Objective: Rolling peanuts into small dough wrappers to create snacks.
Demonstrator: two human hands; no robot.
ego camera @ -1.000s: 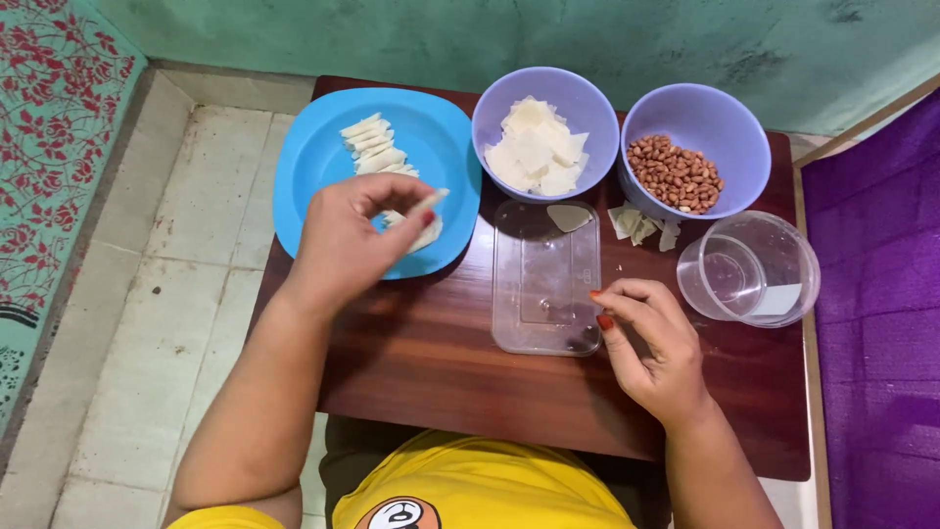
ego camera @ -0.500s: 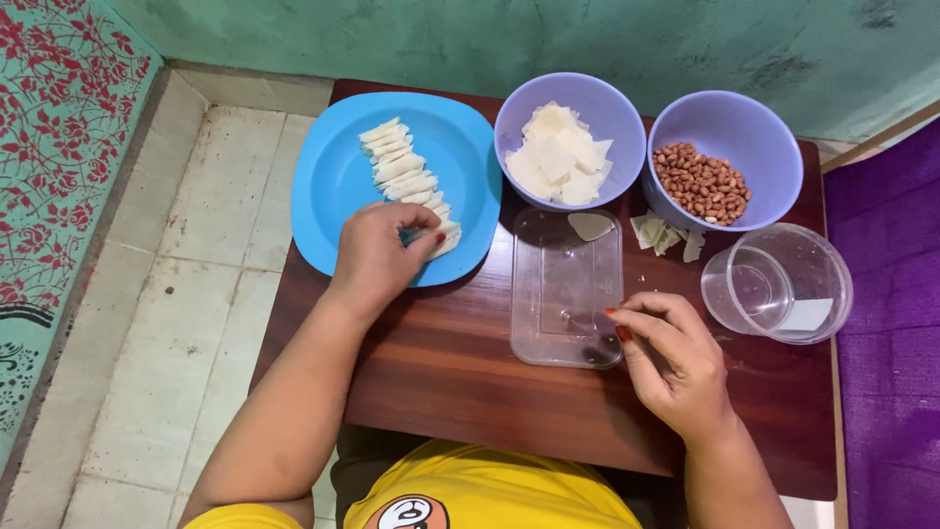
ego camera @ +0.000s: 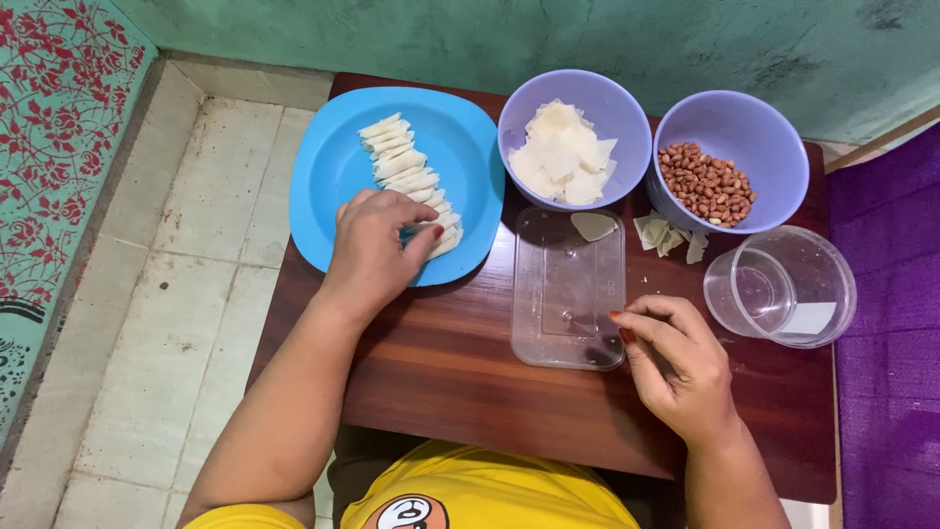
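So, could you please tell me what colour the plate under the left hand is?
The plate is bright blue, seen in the head view.

We see a small dark wooden table (ego camera: 441,362). On it sit a blue plate (ego camera: 333,167), two purple bowls (ego camera: 627,118) (ego camera: 774,137), a clear flat lid (ego camera: 568,294), a clear round tub (ego camera: 783,284) and some pale scraps (ego camera: 666,235) beside the right bowl.

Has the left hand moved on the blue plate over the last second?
Yes. The left hand slid down the blue plate toward its near rim, to the near end of the folded wrappers.
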